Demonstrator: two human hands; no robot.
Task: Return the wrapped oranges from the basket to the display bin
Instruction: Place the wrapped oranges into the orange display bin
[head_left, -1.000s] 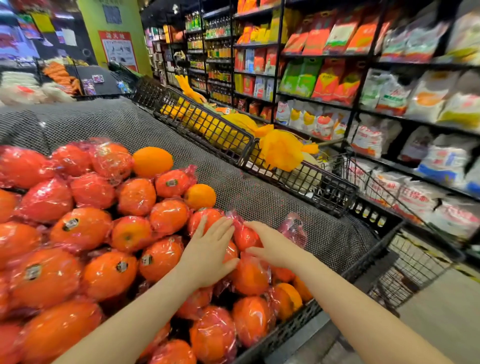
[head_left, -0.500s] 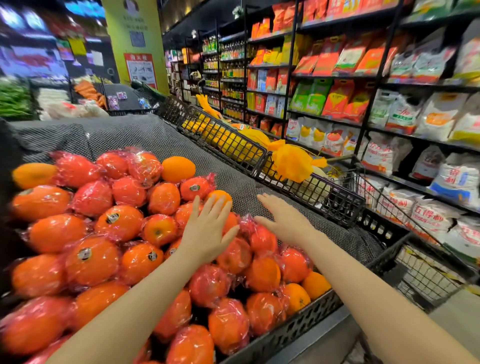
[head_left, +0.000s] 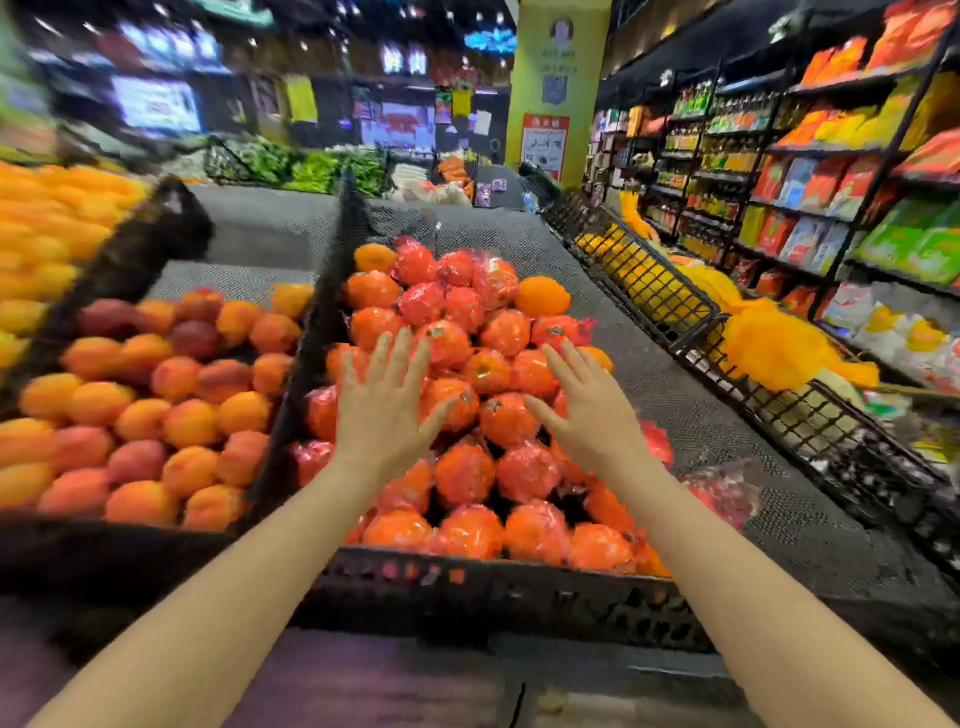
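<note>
Now both your hands were out over the bin (head_left: 483, 587), palms down, holding nothing. Your left hand (head_left: 384, 410) was at the centre of the frame with its fingers spread wide, over the left half of the pile of wrapped oranges (head_left: 467, 364). Your right hand (head_left: 587, 410) was just right of it, fingers spread too and angled toward the upper left, over the pile's right half. Whether either palm touched the fruit could not be told; the frame was blurred.

The oranges filled the dark perforated bin from its front wall at lower centre up to mid-frame, heaped several deep in shiny red film, with a few bare orange ones (head_left: 543, 296) at the top right edge of the heap. One loose wrapped piece (head_left: 722, 499) lay on the grey mesh liner (head_left: 675, 395) to the right of the pile.

A dark divider (head_left: 322, 332) ran up the frame left of the oranges, with unwrapped peach-coloured fruit (head_left: 156, 405) beyond it. A wire rack (head_left: 779, 395) with yellow goods ran along the right, and packet shelves (head_left: 831, 182) stood at upper right.
</note>
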